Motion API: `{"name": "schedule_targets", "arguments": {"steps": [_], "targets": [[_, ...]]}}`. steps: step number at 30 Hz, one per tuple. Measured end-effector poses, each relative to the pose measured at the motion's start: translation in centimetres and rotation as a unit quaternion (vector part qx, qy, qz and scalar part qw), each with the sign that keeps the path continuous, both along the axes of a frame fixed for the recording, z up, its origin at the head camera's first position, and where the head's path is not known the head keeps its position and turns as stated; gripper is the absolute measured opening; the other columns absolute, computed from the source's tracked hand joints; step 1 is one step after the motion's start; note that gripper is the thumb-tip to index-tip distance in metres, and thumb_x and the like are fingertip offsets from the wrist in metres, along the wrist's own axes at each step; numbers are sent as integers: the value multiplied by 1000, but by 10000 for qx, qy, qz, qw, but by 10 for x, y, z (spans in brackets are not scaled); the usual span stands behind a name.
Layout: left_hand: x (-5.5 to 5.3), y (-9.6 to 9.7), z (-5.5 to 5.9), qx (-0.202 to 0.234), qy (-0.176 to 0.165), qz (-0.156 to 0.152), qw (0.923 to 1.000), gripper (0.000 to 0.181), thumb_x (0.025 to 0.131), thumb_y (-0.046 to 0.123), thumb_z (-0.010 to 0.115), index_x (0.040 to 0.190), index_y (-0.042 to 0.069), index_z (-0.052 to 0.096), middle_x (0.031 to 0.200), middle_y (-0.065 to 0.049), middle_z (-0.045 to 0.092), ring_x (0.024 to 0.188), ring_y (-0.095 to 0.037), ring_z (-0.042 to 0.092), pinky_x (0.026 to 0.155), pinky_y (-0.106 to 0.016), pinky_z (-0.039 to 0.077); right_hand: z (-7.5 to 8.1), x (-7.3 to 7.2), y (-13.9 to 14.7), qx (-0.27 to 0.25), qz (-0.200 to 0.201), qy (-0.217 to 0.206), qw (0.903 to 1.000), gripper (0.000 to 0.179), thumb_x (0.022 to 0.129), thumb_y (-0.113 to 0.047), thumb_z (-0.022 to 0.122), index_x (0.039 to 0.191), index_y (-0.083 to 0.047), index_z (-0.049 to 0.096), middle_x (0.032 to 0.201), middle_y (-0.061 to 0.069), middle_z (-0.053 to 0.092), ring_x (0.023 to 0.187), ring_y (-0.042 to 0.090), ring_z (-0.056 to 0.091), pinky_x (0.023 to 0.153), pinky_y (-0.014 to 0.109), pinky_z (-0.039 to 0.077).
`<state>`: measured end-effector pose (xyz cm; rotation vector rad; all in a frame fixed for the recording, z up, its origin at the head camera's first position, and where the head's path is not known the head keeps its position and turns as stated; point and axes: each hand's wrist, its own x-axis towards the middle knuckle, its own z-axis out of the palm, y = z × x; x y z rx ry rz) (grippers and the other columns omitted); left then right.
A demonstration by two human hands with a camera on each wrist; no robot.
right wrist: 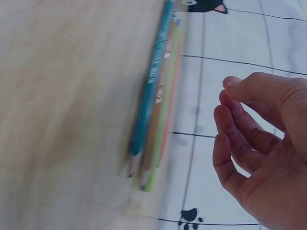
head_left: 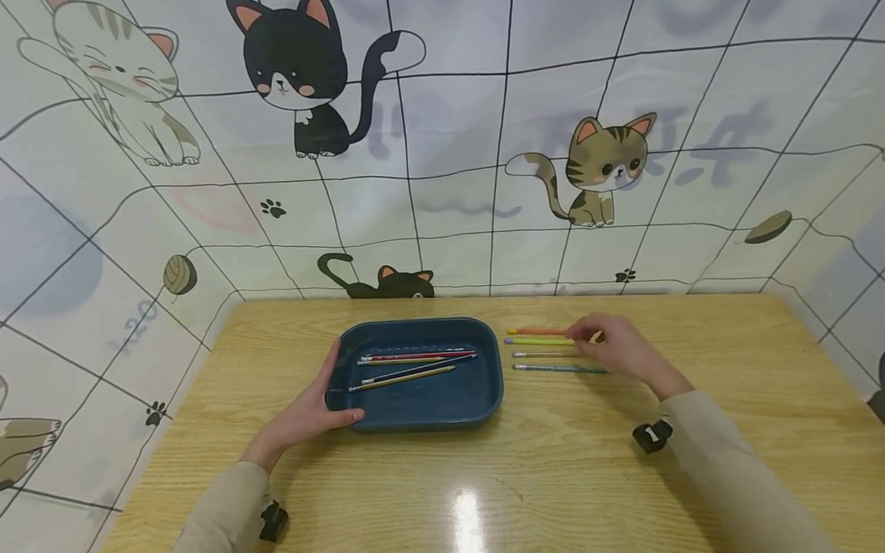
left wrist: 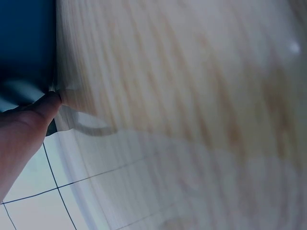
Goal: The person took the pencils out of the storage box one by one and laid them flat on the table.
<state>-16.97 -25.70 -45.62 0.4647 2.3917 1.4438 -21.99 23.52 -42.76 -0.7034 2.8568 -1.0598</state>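
Note:
My left hand [head_left: 307, 409] holds the left side of a dark blue tray [head_left: 427, 407], with its thumb at the front corner. In the left wrist view the thumb [left wrist: 41, 110] meets the tray's edge. Inside the tray lie several pencils, among them a red pencil [head_left: 435, 354] and a gold pencil [head_left: 414, 377]. My right hand [head_left: 615, 347] hovers over the right ends of a row of pencils: orange [head_left: 539, 331], yellow-green [head_left: 539, 341], brown [right wrist: 157, 108] and teal [right wrist: 148, 91]. Its fingers are loosely bent with nothing between them in the right wrist view.
The wooden table [head_left: 416, 495] ends at the back against a white wall cover [head_left: 454, 209] printed with cats and grid lines. Tray and loose pencils lie side by side toward the table's back edge. A dark wrist device [head_left: 652, 437] sits at the right cuff.

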Motion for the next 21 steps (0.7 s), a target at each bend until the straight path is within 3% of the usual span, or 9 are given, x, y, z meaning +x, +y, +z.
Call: {"name": "schedule_targets", "arguments": {"steps": [8, 21], "targets": [[1, 0, 1, -10, -23, 34, 10000, 116, 83, 27, 78, 154, 26, -13, 159, -12, -14, 143, -40, -8, 107, -66, 6, 15, 1, -23, -110, 196, 307, 9993, 14, 89, 2, 64, 102, 2, 71, 92, 6, 67, 82, 21, 59, 71, 39, 48], [1, 0, 0, 18, -1, 16, 10000, 116, 82, 26, 79, 154, 29, -12, 159, -12, -13, 143, -40, -8, 107, -66, 6, 20, 0, -79, -719, 877, 449, 9925, 15, 89, 2, 64, 100, -3, 72, 92, 4, 68, 80, 16, 60, 70, 36, 50]]}}
